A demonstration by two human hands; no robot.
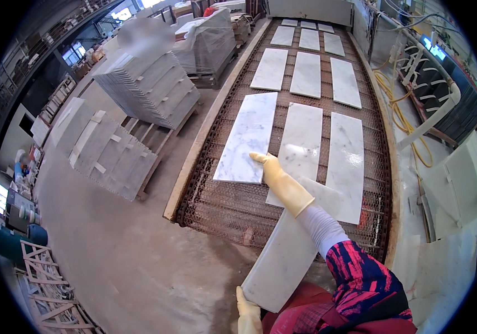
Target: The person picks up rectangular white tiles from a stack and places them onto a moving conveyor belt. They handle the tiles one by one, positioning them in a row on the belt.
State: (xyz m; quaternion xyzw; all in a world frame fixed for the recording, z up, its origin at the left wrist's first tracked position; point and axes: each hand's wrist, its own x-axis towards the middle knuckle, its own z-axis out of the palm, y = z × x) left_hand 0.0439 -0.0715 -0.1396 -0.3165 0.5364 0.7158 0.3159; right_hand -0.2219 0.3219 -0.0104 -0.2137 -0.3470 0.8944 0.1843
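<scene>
My right hand (273, 170), in a pale yellow rubber glove, reaches over the conveyor and holds a grey-veined white marble slab (244, 139) at its right edge near the close end. One finger lies on the slab's face; the thumb is hidden. That slab sits askew beside a row of others. Low in the view, my left hand (247, 312), in a matching glove, grips the lower left corner of a second white marble slab (280, 264). This one is tilted against my body, its upper part passing under my right forearm. Two more marble slabs (301, 133) (345, 161) lie just right of my right hand.
Several marble slabs lie in rows along the rusty mesh conveyor (238, 209), which has a pale side rail (216, 125). Stacked grey slabs (149, 89) stand on pallets to the left. Yellow hoses (397, 111) and a white pipe (433, 119) are on the right.
</scene>
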